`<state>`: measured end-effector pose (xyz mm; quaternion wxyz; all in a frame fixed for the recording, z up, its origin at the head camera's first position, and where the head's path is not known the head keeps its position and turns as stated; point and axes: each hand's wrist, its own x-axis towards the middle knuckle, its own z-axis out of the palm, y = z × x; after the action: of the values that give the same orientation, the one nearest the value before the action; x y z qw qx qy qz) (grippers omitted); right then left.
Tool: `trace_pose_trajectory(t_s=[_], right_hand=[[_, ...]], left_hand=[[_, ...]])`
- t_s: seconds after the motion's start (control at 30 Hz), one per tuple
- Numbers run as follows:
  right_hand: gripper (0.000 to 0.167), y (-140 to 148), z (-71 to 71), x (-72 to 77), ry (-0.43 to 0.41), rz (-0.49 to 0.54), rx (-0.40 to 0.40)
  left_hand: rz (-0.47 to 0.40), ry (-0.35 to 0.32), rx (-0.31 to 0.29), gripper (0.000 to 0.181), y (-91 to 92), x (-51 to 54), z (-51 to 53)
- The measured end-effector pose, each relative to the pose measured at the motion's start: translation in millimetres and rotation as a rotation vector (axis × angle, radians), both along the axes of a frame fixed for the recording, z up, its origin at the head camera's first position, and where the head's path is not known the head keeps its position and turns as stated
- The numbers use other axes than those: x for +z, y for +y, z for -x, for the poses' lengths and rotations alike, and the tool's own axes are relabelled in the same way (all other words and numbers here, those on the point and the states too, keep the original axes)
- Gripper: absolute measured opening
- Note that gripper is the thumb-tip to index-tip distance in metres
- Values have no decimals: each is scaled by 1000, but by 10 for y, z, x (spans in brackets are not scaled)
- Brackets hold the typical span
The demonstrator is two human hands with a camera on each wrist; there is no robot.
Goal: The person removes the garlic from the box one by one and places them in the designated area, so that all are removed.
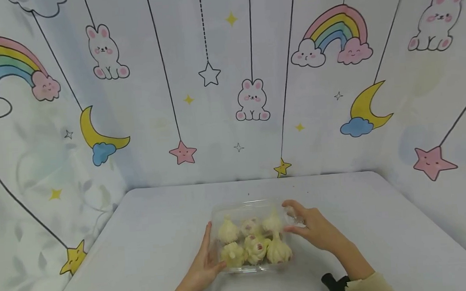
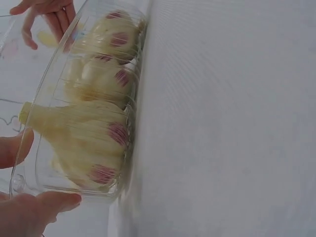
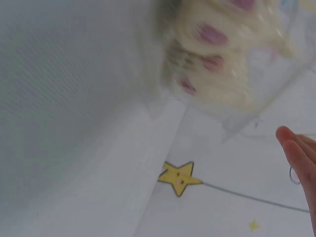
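A clear plastic box with several garlic bulbs inside is on the white table. My left hand grips its left side. The left wrist view shows the thumb and a finger at the box's edge, beside a bulb with purple marks. At the box's right side my right hand has its thumb and fingers spread apart, with a patch of clear plastic showing between them. From the right wrist, the fingers look extended and apart from the blurred box; whether they touch it elsewhere is hidden.
The white table runs back to a cloth backdrop printed with rabbits, stars and rainbows, which also encloses both sides. A black wrist-worn device sits near the right sleeve.
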<state>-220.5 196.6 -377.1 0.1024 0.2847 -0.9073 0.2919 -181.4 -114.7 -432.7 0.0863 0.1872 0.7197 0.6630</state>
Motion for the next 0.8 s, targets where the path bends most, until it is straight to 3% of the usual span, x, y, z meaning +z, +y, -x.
trace_pose_trajectory(t_s=[0.2,0.53,0.8], right_hand=[[44,89,76,11,-55,33,-9],[42,71,287,185,-44,32,-60],[58,31,433,222,-22,-5,-217]], left_hand=[[6,-53,19,102,-9,17,-49],[50,8,-10,99,-4,17,-36],[103,-31,14,101,22,44,-32]])
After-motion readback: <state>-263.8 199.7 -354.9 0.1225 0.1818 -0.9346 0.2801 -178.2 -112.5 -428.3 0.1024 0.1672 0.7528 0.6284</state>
